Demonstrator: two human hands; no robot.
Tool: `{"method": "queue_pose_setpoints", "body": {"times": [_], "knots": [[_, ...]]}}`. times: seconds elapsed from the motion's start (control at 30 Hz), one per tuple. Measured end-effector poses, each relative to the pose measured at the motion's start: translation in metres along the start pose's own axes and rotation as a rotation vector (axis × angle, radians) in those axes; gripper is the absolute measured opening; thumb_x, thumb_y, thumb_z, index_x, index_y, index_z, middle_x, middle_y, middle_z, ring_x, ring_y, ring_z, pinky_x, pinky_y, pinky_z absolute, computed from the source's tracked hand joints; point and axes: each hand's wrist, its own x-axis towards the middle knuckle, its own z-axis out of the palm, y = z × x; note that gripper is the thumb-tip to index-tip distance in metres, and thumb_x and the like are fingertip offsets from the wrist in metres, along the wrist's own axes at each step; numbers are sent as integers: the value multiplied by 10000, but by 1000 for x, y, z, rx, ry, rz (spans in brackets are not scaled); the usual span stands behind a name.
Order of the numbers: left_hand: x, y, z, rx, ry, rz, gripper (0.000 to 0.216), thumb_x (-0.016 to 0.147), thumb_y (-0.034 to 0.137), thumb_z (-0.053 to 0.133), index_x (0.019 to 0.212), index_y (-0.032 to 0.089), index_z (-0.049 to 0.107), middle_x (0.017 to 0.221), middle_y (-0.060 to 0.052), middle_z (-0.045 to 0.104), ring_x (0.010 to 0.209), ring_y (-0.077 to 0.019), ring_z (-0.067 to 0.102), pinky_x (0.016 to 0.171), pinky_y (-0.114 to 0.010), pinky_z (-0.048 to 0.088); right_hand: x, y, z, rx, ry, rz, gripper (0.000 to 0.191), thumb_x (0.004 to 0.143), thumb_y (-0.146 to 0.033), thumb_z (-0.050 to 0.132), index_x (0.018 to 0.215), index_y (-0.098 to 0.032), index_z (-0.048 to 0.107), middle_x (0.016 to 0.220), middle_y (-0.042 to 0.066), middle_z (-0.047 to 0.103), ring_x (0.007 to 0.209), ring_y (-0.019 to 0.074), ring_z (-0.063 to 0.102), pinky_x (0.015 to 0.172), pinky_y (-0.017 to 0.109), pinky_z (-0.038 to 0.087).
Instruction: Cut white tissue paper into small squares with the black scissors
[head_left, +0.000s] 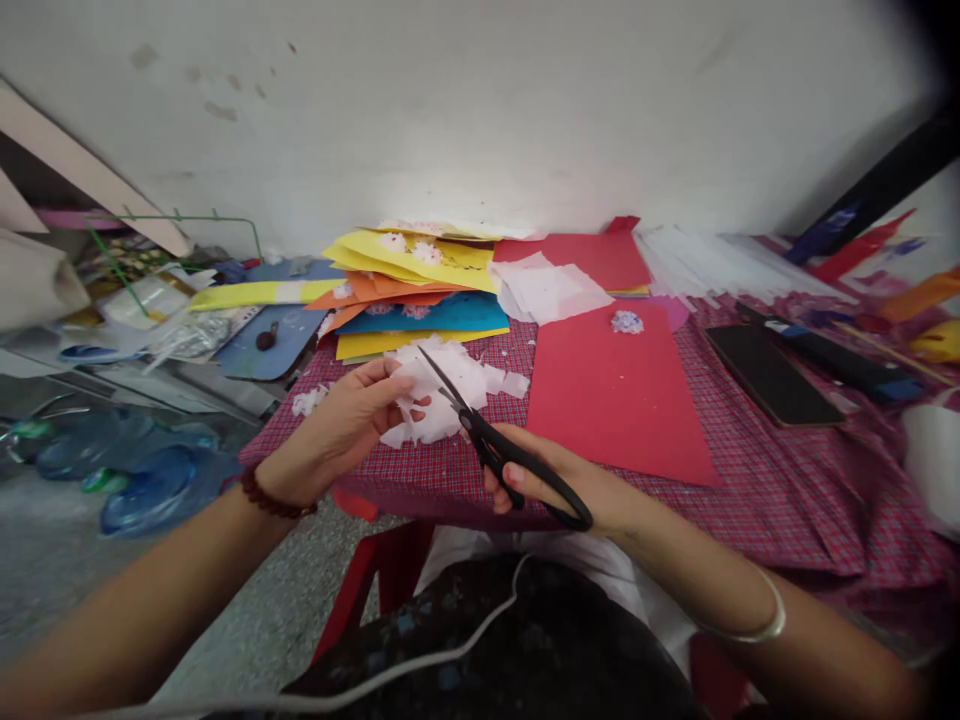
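Observation:
My left hand pinches a small folded piece of white tissue paper above the table's front edge. My right hand grips black-handled scissors, fingers through the loops. The blades point up and left into the white paper. More white paper scraps lie on the checked tablecloth just behind the held piece.
A red sheet lies to the right with a small cut paper flower on it. Behind are stacked coloured sheets, white tissue and white strips. A dark phone lies right. Water bottles sit on the floor left.

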Motion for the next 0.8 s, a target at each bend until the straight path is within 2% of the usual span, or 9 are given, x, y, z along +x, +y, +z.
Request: {"method": "queue_pose_setpoints", "body": {"times": [0.3, 0.5, 0.57, 0.67, 0.8], "knots": [[6, -10, -14, -43, 23, 13, 237, 699, 225, 818, 768, 199, 593, 716, 6, 708, 604, -132, 661, 594, -263, 554, 18, 1, 10, 78, 67, 24, 607, 813, -620, 780, 1175, -180, 572, 829, 1, 570, 655, 100, 563, 549, 228, 495], [10, -7, -14, -92, 5, -30, 201, 722, 222, 782, 880, 194, 662, 817, -34, 747, 659, -168, 696, 643, -311, 594, 20, 1, 10, 111, 123, 86, 555, 825, -599, 771, 1150, -189, 584, 728, -39, 571, 468, 47, 461, 370, 191, 351], [9, -4, -16, -85, -26, -86, 191, 757, 296, 747, 906, 186, 696, 837, -75, 761, 688, -199, 715, 653, -336, 605, 19, 1, 8, 119, 141, 89, 548, 824, -597, 773, 1136, -189, 581, 726, -42, 579, 449, 41, 453, 357, 188, 339], [8, -1, -21, -12, -81, -157, 270, 775, 431, 714, 833, 167, 723, 775, -127, 755, 657, -234, 715, 594, -343, 597, 19, 0, 6, 105, 158, 94, 529, 828, -591, 773, 1108, -185, 581, 735, -35, 590, 448, 43, 455, 363, 194, 356], [8, -1, -29, 108, -66, -165, 191, 683, 316, 814, 745, 173, 705, 670, -79, 724, 546, -166, 664, 519, -251, 539, 20, -2, 3, 83, 149, 88, 541, 831, -603, 768, 1127, -188, 586, 748, -32, 575, 477, 52, 452, 391, 204, 355]]}}
